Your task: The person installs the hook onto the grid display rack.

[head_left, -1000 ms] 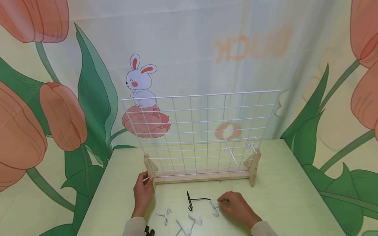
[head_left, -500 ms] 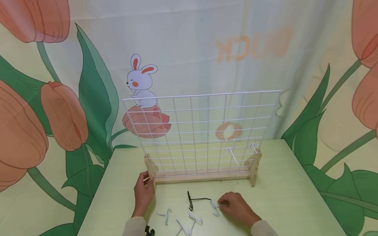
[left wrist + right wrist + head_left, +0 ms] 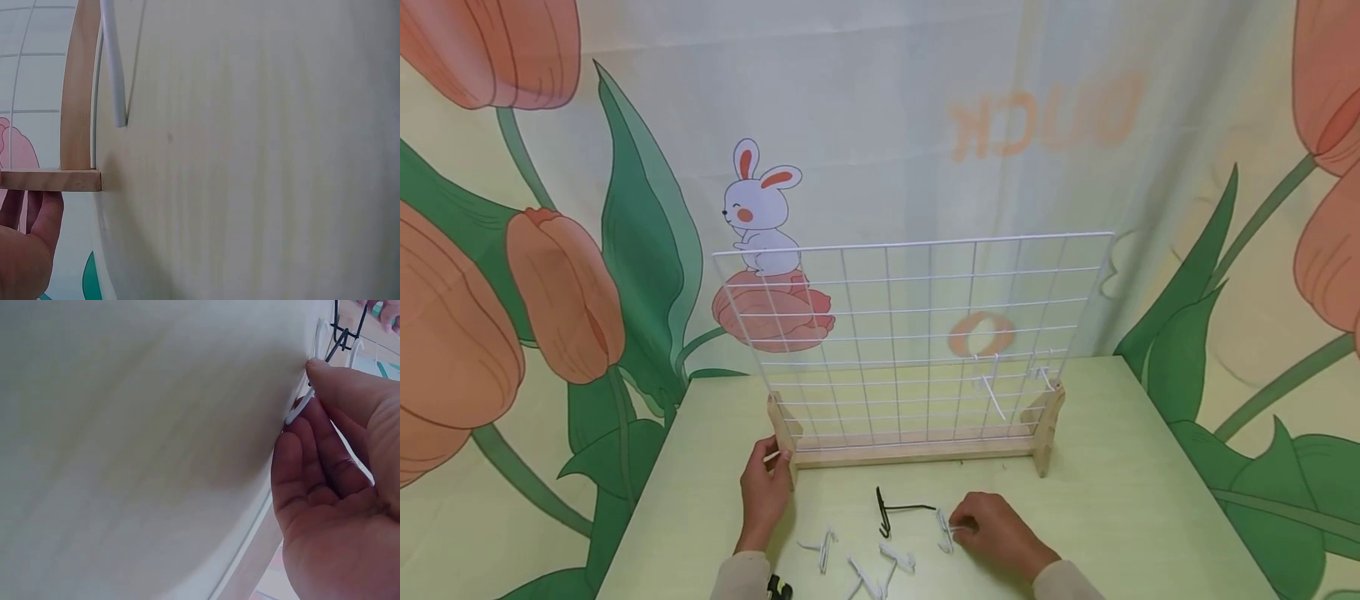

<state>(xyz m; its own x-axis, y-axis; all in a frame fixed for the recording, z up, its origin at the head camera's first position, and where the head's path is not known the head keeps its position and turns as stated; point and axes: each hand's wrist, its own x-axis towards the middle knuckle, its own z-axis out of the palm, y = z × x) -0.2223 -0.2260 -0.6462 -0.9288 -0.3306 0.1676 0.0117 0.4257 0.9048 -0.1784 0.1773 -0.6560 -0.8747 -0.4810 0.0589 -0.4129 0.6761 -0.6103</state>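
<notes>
A white wire grid panel [image 3: 917, 243] stands upright in a wooden stand [image 3: 917, 455]. My left hand [image 3: 763, 496] grips the stand's left foot [image 3: 784, 437]; in the left wrist view its fingers [image 3: 47, 215] lie against the wooden edge. On the table, my right hand [image 3: 998, 533] pinches the prong of a white hook [image 3: 943, 533] between thumb and fingers, as the right wrist view shows. Just left of that hook lies a black hook [image 3: 882, 510]. Two white hooks, a larger one [image 3: 991, 396] and a smaller one [image 3: 1039, 372], hang on the grid's lower right.
Several more white hooks lie near the front, among them one on the left [image 3: 824, 550] and one in the middle [image 3: 897, 556]. A black object [image 3: 780, 587] sits beside the left sleeve. Behind the table [image 3: 1150, 500] hangs a printed curtain [image 3: 880, 125].
My right hand has shifted slightly left and closed on the white hook's prong, and the hook has turned a little more upright. The left hand stays on the stand.
</notes>
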